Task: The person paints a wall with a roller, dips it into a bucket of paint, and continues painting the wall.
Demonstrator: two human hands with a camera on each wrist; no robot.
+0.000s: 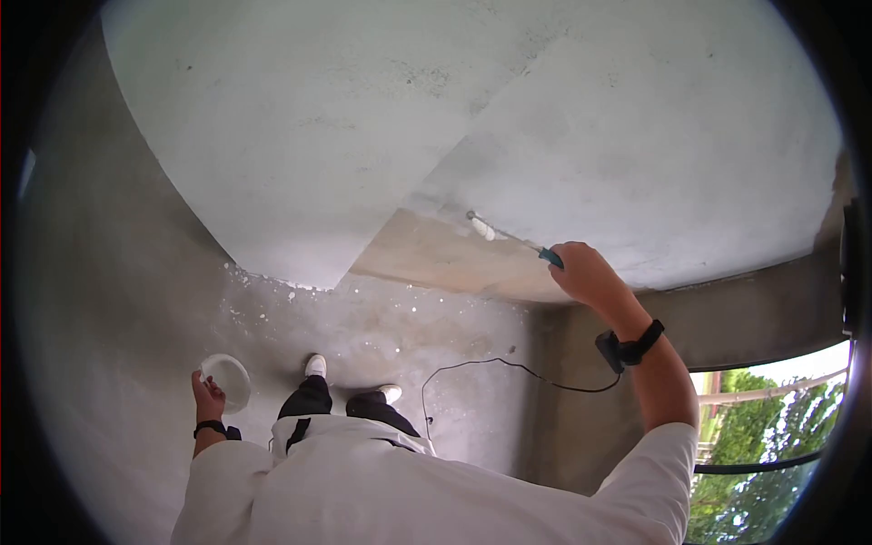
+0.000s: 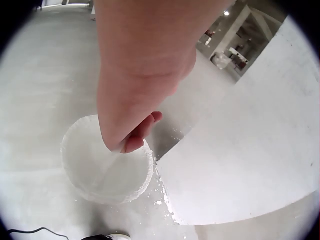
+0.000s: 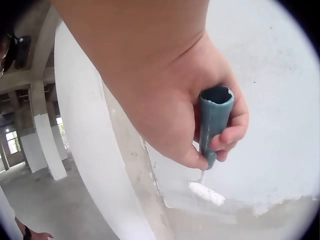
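My right hand [image 1: 581, 271] grips the teal handle of a small paint roller [image 3: 215, 117], fingers wrapped round it and the thumb along its side. The white roller sleeve [image 1: 482, 228] is at the wall [image 1: 627, 136], by the border between white paint and a bare brownish patch [image 1: 427, 250]. Low at the left, my left hand [image 1: 209, 397] holds a white bucket [image 1: 243, 374] by its rim. In the left wrist view the fingers [image 2: 145, 131] curl over the rim, and white paint coats the bucket's inner wall [image 2: 80, 155].
White paint drops spatter the grey floor [image 1: 354, 318] along the wall's foot. A black cable [image 1: 490, 361] runs from the right wrist camera [image 1: 613, 350] towards the body. An opening with greenery [image 1: 754, 436] lies at the right. A white-based pillar [image 3: 50, 147] stands in the background.
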